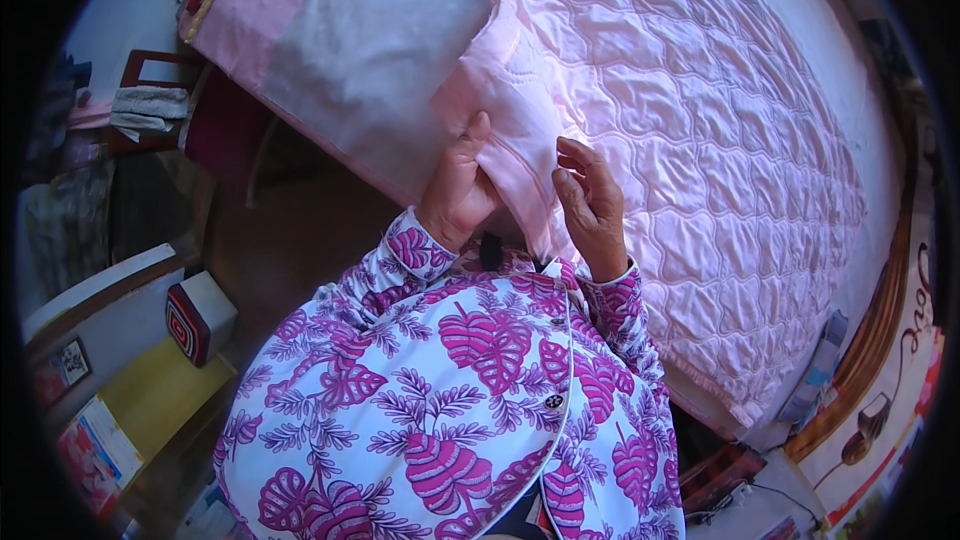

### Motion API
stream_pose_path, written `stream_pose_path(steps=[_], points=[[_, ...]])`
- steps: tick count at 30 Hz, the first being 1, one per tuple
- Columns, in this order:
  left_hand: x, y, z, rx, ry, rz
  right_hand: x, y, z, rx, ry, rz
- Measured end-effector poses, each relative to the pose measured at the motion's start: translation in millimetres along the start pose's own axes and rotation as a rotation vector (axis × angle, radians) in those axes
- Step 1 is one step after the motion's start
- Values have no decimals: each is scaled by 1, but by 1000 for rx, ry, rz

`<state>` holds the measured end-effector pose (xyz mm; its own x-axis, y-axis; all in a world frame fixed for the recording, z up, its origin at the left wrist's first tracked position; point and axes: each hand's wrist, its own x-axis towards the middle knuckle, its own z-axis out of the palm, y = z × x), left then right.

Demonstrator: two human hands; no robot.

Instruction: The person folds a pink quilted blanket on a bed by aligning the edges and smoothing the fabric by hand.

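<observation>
A pale pink quilted blanket (720, 160) with wavy stitching spreads over the bed, its near left corner folded over and drawn toward my body. My left hand (458, 188) grips that folded part, with the thumb on top and the fingers mostly hidden behind the cloth. Just right of the fold is my right hand (594, 205), its fingers curled and thumb and fingertips close together at the cloth's edge. Whatever they pinch, if anything, is too small to make out. Both sleeves are white with magenta leaves.
A whitish sheet (360, 50) covers the bed's left part, beside pink printed fabric (235, 40). On the left a grey cloth (148, 110) hangs over a chair. A white box with a striped side (190, 320) stands at lower left. Wood trim (870, 340) borders the right.
</observation>
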<state>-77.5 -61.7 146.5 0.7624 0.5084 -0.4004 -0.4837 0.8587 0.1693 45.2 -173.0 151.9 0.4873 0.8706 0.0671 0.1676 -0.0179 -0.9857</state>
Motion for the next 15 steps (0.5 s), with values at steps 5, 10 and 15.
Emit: stream_pose_path(steps=[5,10,15], points=[[-5,-3,10,-25,-48,-72,3,-9,-1,-61,32,15],[-11,-8,20,3,-56,-104,4,-8,-2,-126,56,22],[-14,-19,30,143,-30,-81,-2,8,-9,28,105,53]])
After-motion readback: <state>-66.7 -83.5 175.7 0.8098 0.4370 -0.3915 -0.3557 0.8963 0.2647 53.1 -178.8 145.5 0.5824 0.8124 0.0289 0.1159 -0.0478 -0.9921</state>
